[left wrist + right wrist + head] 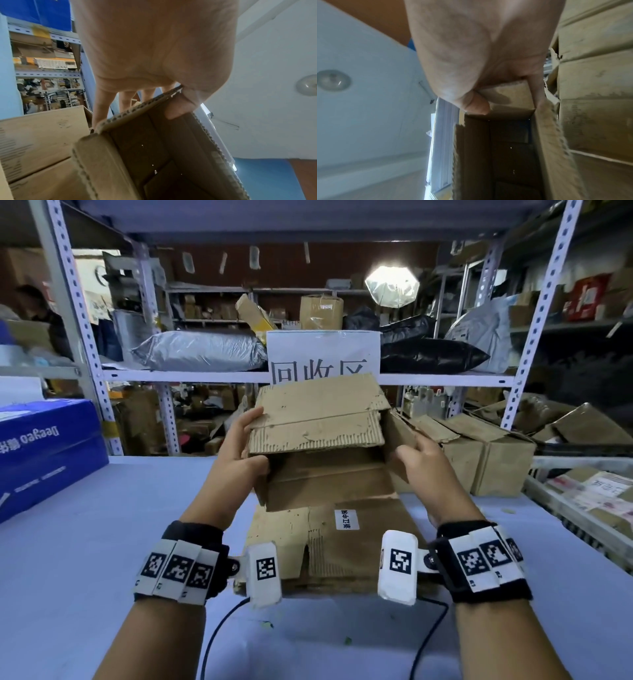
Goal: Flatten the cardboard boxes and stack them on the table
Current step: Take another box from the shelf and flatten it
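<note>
Corrugated brown board lies flat nearest me on the pale blue table (85, 542): a flattened box (346, 546), creased and scuffed, with a small white label. Just above it I hold an open cardboard box (318, 440) in the air, its torn fluted flap edges showing. My left hand (239, 453) grips the left wall, thumb inside and fingers outside; the left wrist view alone shows that thumb (180, 108) pressed on the dark inner face. My right hand (428, 463) pinches the right side flap; the right wrist view shows its thumb (476, 104) curled over the flap's edge, with the hollow interior beyond. Further right stand unflattened boxes (479, 460). A glossy blue carton (48, 450) sits left, and metal shelving (308, 376) with a white sign (323, 354) lies beyond.
</note>
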`<state>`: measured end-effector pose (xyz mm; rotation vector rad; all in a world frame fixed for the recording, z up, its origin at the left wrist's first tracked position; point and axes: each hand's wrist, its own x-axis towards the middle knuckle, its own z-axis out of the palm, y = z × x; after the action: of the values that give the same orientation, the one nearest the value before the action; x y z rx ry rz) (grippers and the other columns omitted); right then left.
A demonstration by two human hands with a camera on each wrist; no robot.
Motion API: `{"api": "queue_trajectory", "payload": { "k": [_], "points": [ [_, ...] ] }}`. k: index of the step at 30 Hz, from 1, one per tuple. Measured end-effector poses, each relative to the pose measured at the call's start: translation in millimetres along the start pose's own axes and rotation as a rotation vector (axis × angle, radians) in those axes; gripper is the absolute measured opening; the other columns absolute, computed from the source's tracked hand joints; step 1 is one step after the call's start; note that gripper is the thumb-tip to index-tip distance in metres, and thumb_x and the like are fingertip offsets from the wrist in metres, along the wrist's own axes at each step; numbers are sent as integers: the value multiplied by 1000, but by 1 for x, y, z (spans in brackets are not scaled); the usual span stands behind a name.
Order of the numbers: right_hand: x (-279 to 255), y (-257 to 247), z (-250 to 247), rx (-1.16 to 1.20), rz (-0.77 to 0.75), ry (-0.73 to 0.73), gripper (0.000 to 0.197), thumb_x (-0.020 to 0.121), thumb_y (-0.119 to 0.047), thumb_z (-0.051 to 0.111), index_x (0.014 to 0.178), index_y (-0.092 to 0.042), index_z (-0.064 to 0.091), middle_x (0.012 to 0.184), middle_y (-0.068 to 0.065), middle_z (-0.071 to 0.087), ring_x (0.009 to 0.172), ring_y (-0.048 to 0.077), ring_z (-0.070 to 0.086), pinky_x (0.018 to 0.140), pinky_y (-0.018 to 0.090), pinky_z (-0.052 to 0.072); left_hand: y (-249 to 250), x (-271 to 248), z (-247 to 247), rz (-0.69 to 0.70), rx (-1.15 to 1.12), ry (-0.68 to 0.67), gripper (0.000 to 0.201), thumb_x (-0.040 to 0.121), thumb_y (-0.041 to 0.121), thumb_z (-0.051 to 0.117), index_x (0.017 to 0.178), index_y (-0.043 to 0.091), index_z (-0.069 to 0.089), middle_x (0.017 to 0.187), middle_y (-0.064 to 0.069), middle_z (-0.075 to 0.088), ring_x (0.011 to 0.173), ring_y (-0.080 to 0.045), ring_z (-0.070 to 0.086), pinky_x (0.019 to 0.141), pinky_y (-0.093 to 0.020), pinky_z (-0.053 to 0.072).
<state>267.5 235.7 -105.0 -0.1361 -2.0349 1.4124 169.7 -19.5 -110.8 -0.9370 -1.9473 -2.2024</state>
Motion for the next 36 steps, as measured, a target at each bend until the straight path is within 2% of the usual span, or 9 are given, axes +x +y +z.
{"api": "queue_trajectory", "payload": {
  "k": [3,7,11,15,18,22,27,32,36],
  "points": [
    [0,2,1,140,67,12,23,94,-27,53,108,-32,70,96,-23,73,96,-4,65,79,20,51,-2,1,-5,33,-30,3,73,74,12,62,139,43,52,133,5,62,114,-21,63,77,-34,54],
    [2,2,1,294,106,-47,74,85,-69,49,145,-26,51,143,-9,57,136,10,48,118,42,32,-2,2,-7,50,-22,-89,76,70,28,79,139,47,53,141,11,59,127,-17,59,101,-32,49],
    [0,0,0,353,117,-44,87,77,-86,43,142,-29,53,136,-3,63,131,17,55,115,47,37,0,2,-8,76,26,-153,63,67,41,81,127,43,61,153,20,47,140,-9,47,103,-26,44],
    [0,2,1,368,95,19,95,60,-92,58,134,-32,55,134,-7,63,128,15,56,111,47,41,3,5,-4,153,-33,-163,29,77,39,77,97,22,66,154,21,46,137,-12,53,98,-31,51],
    [-1,2,2,340,22,29,97,50,-80,79,127,-27,53,115,-11,71,108,6,67,91,28,53,2,6,0,179,-30,-101,43,76,39,78,115,26,64,151,18,50,135,-15,55,98,-35,55],
    [-1,3,-1,203,-25,12,99,63,-58,82,148,-35,35,131,-19,59,124,4,55,111,41,43,-2,6,5,124,-11,-15,89,77,46,75,155,38,33,149,18,51,137,-13,52,107,-41,49],
    [3,10,-3,176,-46,-52,82,83,-14,80,150,-30,35,136,-7,61,124,12,59,108,46,47,0,9,9,68,-108,45,37,111,22,38,141,24,59,138,0,65,129,-16,61,104,-41,51],
    [4,10,-6,170,-78,2,73,80,-1,78,134,-33,43,124,-17,62,114,1,59,87,26,57,2,10,10,157,-110,214,12,101,2,58,102,11,66,105,-7,74,95,-19,71,86,-37,58],
    [2,7,-6,232,-74,62,62,81,4,75,128,-26,48,117,-11,67,107,2,63,89,28,57,-1,14,8,11,-114,226,62,91,34,77,142,19,45,133,-12,64,118,-28,67,103,-48,53]
  ]
}}
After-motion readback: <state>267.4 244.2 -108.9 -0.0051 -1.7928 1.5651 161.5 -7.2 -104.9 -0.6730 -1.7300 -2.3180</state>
